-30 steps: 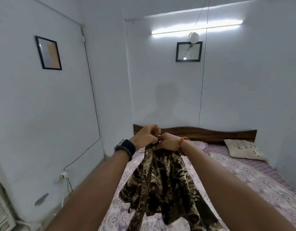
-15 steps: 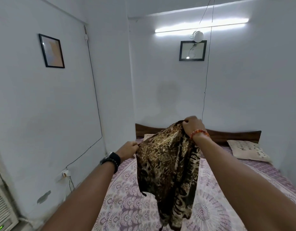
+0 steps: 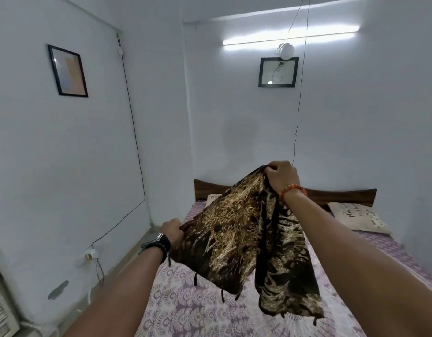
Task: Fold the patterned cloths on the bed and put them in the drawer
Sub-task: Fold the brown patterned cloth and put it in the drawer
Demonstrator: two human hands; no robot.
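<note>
A brown and gold patterned cloth (image 3: 244, 239) with black tassels hangs in the air above the bed (image 3: 190, 305), which has a purple printed sheet. My right hand (image 3: 280, 176) grips its top edge, held high in front of the wooden headboard. My left hand (image 3: 172, 229), lower and to the left, pinches another edge, so the cloth is stretched on a slant between the two. Its lower right part dangles loose. No drawer is in view.
A cushion with lettering (image 3: 358, 217) lies at the head of the bed on the right, and another pillow (image 3: 213, 198) peeks out behind the cloth. White walls close in on the left and back. A socket with a cable (image 3: 89, 254) sits low on the left wall.
My hands were together at the cloth's top a second ago. They have moved apart: the right one rose, the left one dropped and went left, spreading the cloth out.
</note>
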